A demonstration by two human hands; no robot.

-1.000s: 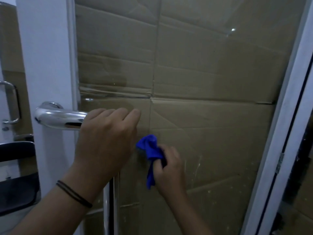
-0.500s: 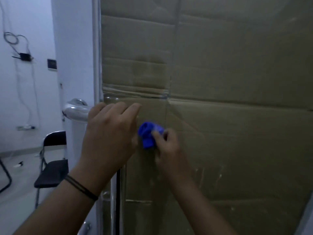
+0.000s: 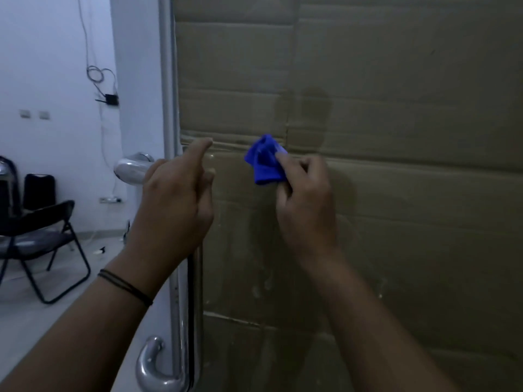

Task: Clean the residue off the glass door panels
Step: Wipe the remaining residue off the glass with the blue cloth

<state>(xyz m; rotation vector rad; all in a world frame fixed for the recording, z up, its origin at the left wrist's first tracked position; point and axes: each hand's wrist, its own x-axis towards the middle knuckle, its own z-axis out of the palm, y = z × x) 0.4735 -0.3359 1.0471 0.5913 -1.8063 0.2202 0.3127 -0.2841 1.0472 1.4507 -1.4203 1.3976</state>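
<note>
The glass door panel (image 3: pixel 396 193) fills the right of the view, with brown cardboard behind it and pale streaks of residue low down. My right hand (image 3: pixel 304 210) pinches a bunched blue cloth (image 3: pixel 264 161) and holds it against the glass at mid-height. My left hand (image 3: pixel 175 205) hovers just left of the cloth near the panel's edge, index finger stretched out, the other fingers loosely curled, holding nothing.
The white door frame (image 3: pixel 169 80) runs down beside the glass, with a chrome lever handle (image 3: pixel 131 168) behind my left hand and a curved chrome pull handle (image 3: pixel 152 366) lower down. Black folding chairs (image 3: pixel 42 230) stand at the left by a white wall with cables.
The view has shifted left and closer. My right hand has carried the cloth up and to the right on the glass. My left hand has lifted off the panel edge and extended its index finger.
</note>
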